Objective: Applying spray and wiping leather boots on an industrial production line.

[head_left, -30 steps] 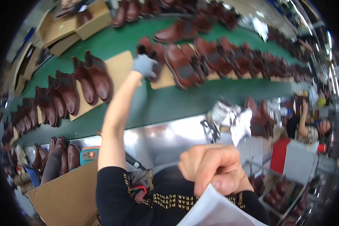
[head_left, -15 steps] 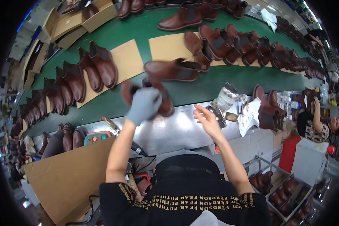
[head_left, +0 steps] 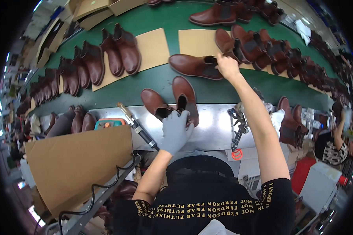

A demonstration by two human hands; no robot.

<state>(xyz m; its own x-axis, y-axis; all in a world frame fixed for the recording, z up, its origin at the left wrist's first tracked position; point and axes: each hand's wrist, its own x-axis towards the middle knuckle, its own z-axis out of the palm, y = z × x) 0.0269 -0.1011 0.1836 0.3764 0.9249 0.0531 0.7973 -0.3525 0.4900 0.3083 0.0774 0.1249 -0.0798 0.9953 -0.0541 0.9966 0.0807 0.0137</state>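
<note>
My left hand [head_left: 175, 132], in a grey glove, closes over the shaft tops of two brown ankle boots. One boot [head_left: 153, 100] points up and left; the other boot [head_left: 185, 93] stands beside it, toe pointing away from me. Both rest at the joint of the green belt and the metal ledge. My bare right hand [head_left: 228, 66] reaches farther out, its fingers closed at the shaft opening of a brown Chelsea boot [head_left: 194, 65] lying on its side, toe to the left. Just beyond that hand is another brown boot [head_left: 224, 41] on cardboard.
Rows of brown boots [head_left: 127, 49] line the green belt [head_left: 117, 92] on cardboard sheets [head_left: 153, 47]. A black and brass hand tool [head_left: 139, 127] lies on the metal ledge [head_left: 211, 133], left of a dark metal tool [head_left: 239, 121]. A large cardboard panel [head_left: 80, 164] stands at left. Another person [head_left: 335, 147] works at right.
My left hand has brought the two boots down and nearer me. My right hand has gone from above the ledge out to the boot lying on its side. The view has shifted.
</note>
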